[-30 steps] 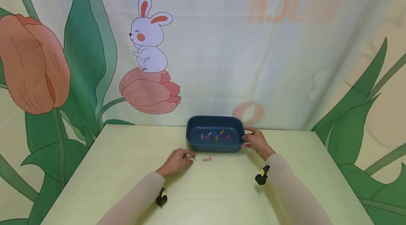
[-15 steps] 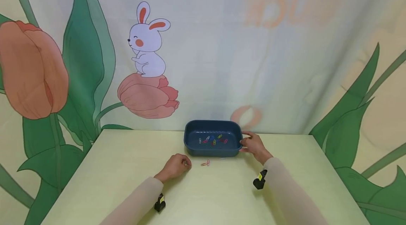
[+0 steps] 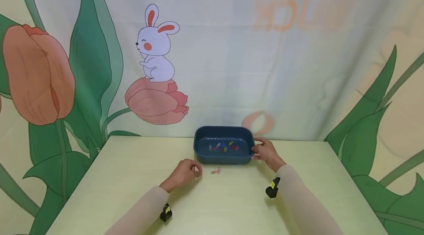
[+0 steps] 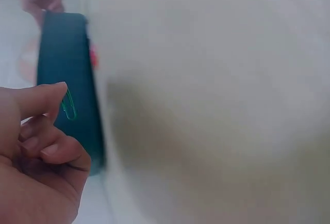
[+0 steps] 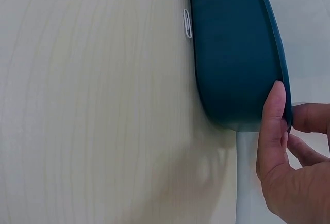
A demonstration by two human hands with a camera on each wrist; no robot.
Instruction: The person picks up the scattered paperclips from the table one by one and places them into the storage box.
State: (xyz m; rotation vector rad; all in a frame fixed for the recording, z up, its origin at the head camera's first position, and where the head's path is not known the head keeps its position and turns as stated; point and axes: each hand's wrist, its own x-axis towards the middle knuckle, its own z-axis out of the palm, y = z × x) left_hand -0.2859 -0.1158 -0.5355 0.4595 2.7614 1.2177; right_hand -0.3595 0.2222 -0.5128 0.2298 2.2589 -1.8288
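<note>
In the left wrist view, a green paper clip (image 4: 70,111) is pinched between the thumb and finger of my left hand (image 3: 183,173), clear of the table. That hand is just left of and in front of the dark blue bin (image 3: 223,160) at the table's back edge. My right hand (image 3: 268,154) grips the bin's right end, with fingers on both sides of its wall in the right wrist view. Several coloured paper clips (image 3: 225,149) lie inside the bin. A pair of reddish paper clips (image 3: 215,171) lies on the table before it.
A white paper clip (image 5: 187,24) lies against the bin's front base. The pale wood-grain table (image 3: 232,205) ends at a printed curtain (image 3: 218,62) directly behind the bin. Small black cameras hang at both wrists.
My left hand has picked the green paper clip up from the table and drawn slightly back. My right hand keeps its grip on the bin. The head view has tilted a little.
</note>
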